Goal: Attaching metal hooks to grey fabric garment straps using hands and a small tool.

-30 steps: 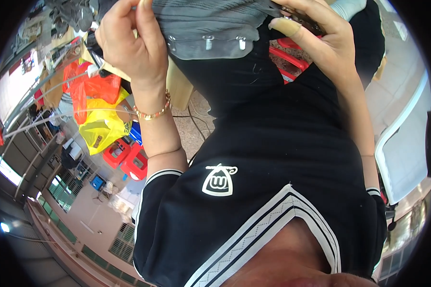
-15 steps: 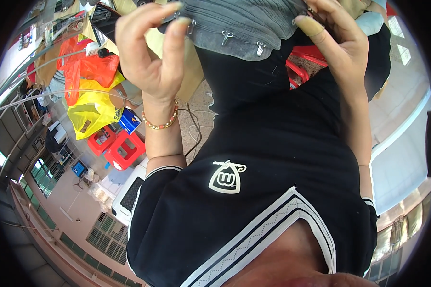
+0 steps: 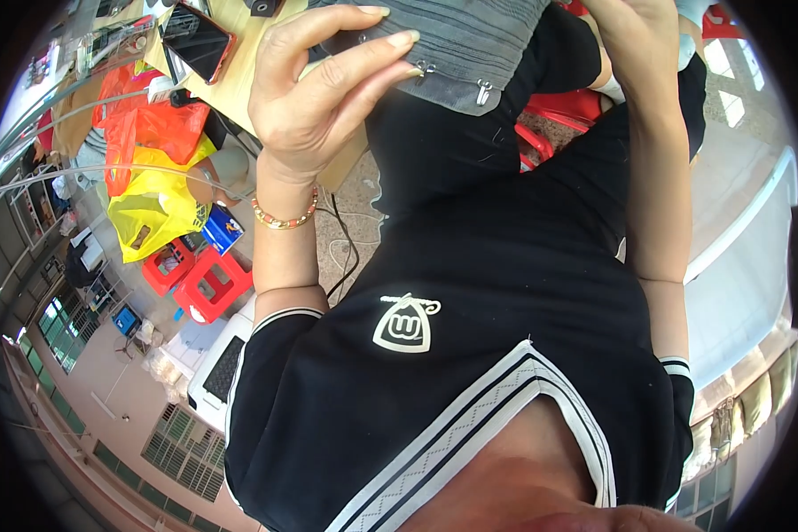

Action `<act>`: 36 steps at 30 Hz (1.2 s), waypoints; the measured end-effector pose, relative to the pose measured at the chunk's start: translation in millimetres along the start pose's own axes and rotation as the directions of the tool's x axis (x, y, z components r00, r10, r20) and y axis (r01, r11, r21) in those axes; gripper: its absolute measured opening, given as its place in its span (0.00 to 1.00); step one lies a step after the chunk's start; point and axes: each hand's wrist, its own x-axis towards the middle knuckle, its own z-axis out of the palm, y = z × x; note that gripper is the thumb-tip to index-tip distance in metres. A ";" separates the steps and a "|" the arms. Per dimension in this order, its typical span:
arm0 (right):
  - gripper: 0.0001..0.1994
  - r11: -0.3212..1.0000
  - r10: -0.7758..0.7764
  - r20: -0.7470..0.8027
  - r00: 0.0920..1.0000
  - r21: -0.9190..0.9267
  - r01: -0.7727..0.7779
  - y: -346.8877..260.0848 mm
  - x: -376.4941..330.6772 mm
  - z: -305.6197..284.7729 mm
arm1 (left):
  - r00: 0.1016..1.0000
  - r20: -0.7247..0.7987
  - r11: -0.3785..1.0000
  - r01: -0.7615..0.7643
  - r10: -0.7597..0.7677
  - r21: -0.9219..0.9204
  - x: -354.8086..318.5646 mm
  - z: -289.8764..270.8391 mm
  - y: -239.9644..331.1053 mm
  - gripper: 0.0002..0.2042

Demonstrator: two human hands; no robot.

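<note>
Several clips (image 3: 484, 92)
Left fingers (image 3: 383, 49) parted beside one, no hold showing; slipping could snag grey cloth (image 3: 474, 40). Right hand (image 3: 634, 27): I can't tell.

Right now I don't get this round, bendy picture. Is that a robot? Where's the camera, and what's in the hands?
No robot here, just a person in a black top using bare hands. The camera sits on their head and looks down. Its very wide lens makes straight things look curved near the edges.

The left hand has its fingers by the edge of a gray pleated cloth, right beside its small metal hooks. I can't tell whether they pinch it. The right hand is cut off by the top of the picture, so what it holds is hidden.

On the pale table lies a dark phone with a red edge.
</note>
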 end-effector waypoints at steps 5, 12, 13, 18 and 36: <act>0.03 0.978 -0.210 0.001 0.978 -0.005 0.210 7.5 32.2 -5.0 | 1.000 0.013 0.999 -0.020 0.021 -0.049 17.6 5.6 5.0 0.17; 0.02 0.970 -0.244 0.017 0.970 -0.020 0.244 21.7 57.6 -3.3 | 0.994 0.090 0.995 0.065 -0.058 -0.080 34.7 0.4 8.4 0.15; 0.03 0.974 -0.216 0.009 0.976 -0.062 0.216 20.7 59.5 -2.6 | 0.993 0.108 0.996 0.054 -0.046 -0.074 36.9 -0.7 6.4 0.15; 0.03 0.982 -0.155 -0.001 0.988 -0.111 0.154 17.2 52.4 -1.8 | 0.975 0.179 0.986 0.146 -0.129 -0.081 53.2 -4.6 16.7 0.14; 0.18 0.972 -0.179 0.281 0.943 -0.100 0.215 -15.1 -38.1 10.4 | 0.994 0.112 0.992 -0.004 -0.011 0.126 47.4 1.4 8.9 0.05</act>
